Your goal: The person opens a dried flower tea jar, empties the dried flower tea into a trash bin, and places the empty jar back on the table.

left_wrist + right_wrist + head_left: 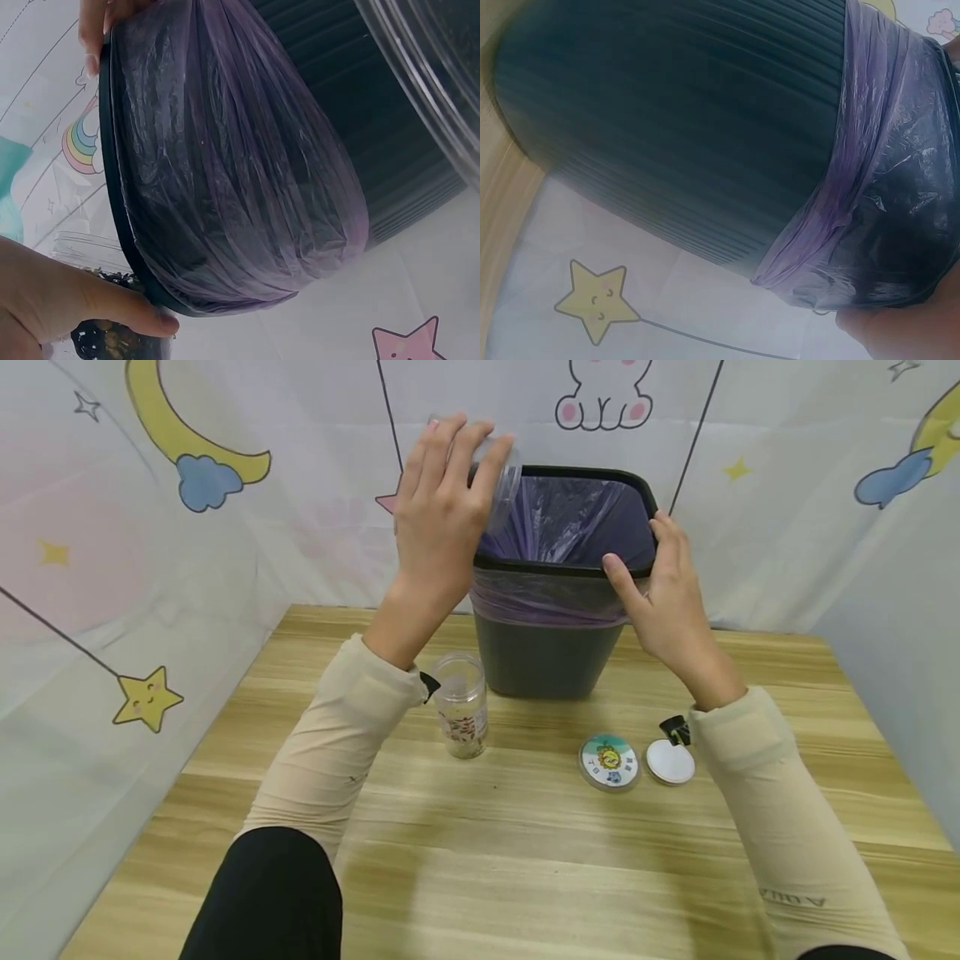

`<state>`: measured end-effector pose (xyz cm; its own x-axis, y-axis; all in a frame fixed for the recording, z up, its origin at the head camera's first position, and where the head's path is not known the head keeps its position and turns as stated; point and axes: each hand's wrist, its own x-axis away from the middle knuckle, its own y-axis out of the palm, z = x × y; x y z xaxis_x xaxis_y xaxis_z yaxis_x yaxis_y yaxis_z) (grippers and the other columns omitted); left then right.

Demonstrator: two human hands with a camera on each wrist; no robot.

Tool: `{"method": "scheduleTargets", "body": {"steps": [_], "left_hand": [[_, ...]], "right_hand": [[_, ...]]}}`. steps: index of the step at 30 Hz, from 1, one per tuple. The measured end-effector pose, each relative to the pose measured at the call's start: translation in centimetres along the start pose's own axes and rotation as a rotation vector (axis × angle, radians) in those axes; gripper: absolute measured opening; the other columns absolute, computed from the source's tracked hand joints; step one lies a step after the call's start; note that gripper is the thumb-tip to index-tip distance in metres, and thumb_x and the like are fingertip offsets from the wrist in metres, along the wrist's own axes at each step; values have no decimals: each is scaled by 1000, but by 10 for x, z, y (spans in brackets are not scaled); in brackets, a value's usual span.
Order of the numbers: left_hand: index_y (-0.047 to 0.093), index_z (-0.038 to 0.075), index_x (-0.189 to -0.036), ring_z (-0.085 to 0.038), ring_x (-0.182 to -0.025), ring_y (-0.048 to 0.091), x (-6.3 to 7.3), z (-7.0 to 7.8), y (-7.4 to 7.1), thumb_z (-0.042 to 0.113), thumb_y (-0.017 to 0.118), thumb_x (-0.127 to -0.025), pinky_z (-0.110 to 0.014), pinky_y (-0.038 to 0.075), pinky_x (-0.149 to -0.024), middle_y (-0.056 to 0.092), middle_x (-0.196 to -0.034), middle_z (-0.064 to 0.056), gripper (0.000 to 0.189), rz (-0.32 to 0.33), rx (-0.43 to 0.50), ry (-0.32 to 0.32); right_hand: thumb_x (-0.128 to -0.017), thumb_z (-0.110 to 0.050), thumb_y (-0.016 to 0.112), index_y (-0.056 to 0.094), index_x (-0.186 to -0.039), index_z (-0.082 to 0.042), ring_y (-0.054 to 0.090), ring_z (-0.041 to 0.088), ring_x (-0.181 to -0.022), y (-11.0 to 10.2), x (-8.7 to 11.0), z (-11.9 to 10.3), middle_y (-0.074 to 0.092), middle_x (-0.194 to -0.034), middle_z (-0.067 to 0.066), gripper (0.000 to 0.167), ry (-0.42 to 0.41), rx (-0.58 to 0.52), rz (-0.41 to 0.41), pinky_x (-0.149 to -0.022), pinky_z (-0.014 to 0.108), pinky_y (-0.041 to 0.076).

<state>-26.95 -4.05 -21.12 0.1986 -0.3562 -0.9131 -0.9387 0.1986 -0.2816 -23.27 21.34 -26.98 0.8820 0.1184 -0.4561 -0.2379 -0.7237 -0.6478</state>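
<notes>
My left hand [442, 502] grips a clear plastic jar [507, 485], tilted over the left side of the bin's mouth. Dark, leaf-like bits show inside the jar [112, 337] in the left wrist view, beside the thumb [135, 309]. The grey bin [540, 656] stands upright at the back of the table, lined with a purple bag [555, 597] folded over its black rim. At the bin's right corner, my right hand [667, 593] holds the rim, thumb at the front and fingers along the side.
A clear cup [461, 706] with a printed pattern stands in front of the bin's left side. Two round lids lie at the front right, one with a sunflower picture [609, 762], one plain white [671, 762]. A patterned cloth [337, 510] hangs behind the wooden table [480, 860].
</notes>
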Motion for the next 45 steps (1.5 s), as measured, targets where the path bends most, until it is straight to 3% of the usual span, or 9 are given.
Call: {"method": "scheduleTargets", "body": {"steps": [16,27,32,45], "left_hand": [[68,15,-127,-23,-128,52,-4,-6,4,-7,27,-105,-32,25,-118,63,-129,-5,51,-16,-5,63],[67,15,-128,-23,-127,52,-3,-3,5,-9,30,-104,-31,24,-118,63,-129,-5,51,-33,1,87],[65,14,-130,-24,-129,50,-5,-3,3,-9,28,-104,-32,22,-119,62,-131,-6,51,-78,19,115],[66,13,-130,-24,-129,50,-4,-4,0,-9,29,-104,-31,21,-119,62,-131,-6,50,-65,38,104]], "right_hand": [[-98,-62,40,16,-156,0,12,24,-149,-2,-1,0,9,-164,11,88,4,0,1,-121,44,15],[-99,-61,41,15,-156,0,12,29,-149,-2,0,0,8,-164,11,88,-1,-7,-17,-120,48,15],[-99,-61,41,15,-156,0,12,28,-149,-2,0,0,7,-164,11,88,1,-1,-21,-120,48,14],[-98,-63,39,14,-156,0,10,27,-149,-2,-1,0,5,-165,11,89,16,8,-34,-121,47,14]]}}
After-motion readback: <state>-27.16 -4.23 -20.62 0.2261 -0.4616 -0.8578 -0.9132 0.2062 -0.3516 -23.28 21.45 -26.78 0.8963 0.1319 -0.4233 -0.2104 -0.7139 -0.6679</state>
